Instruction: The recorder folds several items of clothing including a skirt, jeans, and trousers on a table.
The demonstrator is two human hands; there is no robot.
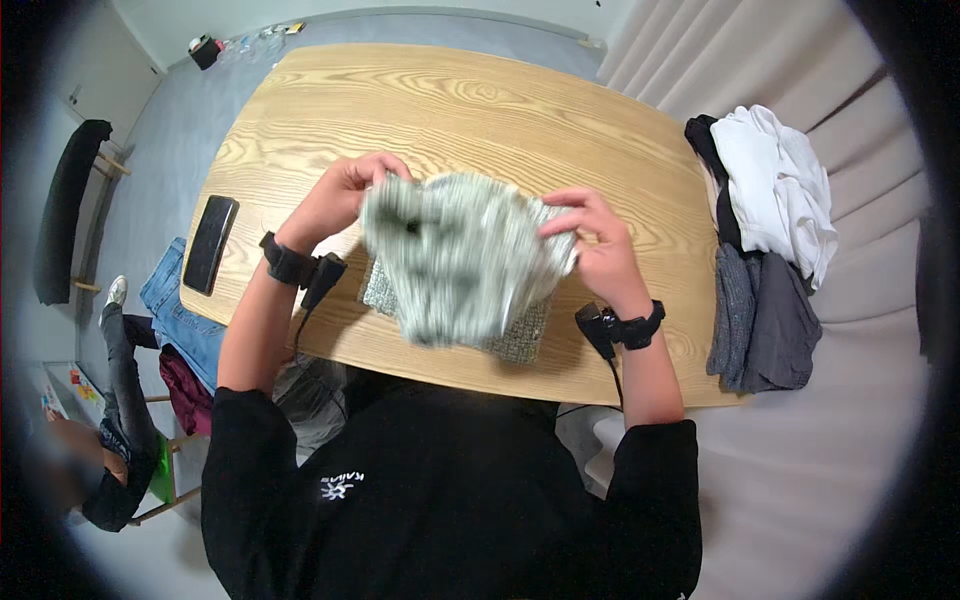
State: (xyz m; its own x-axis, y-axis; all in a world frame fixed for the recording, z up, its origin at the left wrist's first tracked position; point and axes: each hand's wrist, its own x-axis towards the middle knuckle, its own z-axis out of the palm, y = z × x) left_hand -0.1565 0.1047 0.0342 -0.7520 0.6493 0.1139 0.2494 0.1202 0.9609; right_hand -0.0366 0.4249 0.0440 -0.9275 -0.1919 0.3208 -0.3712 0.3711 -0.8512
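Near the middle of the frame, both hands held a grey-green knitted garment (455,255) lifted just above the wooden counter (470,110). The left hand (340,195) was closed on its upper left edge, and the right hand (595,250) pinched its upper right edge between fingers and thumb. The cloth was smeared with motion, so it seemed to be mid-shake or mid-fold. Beneath it, a part of similar knit fabric (520,340) lay flat on the counter; whether that was the same piece or another could not be told.

To do this well, I judged, the two hands should keep matching grips at the corners, hold the edge taut and level, and lower the cloth squarely onto the flat part so the sides line up without bunching.

A dark phone (210,243) lay at the counter's left edge, well apart from the hands. At the right of the frame, a pile of white, black and grey clothes (765,240) rested on a pale surface beside the counter. Jeans (180,315) hung at the lower left.

The blur hid the garment's shape and pattern. The person's black-clad torso covered the counter's near edge, and the fingertips were partly buried in the knit.
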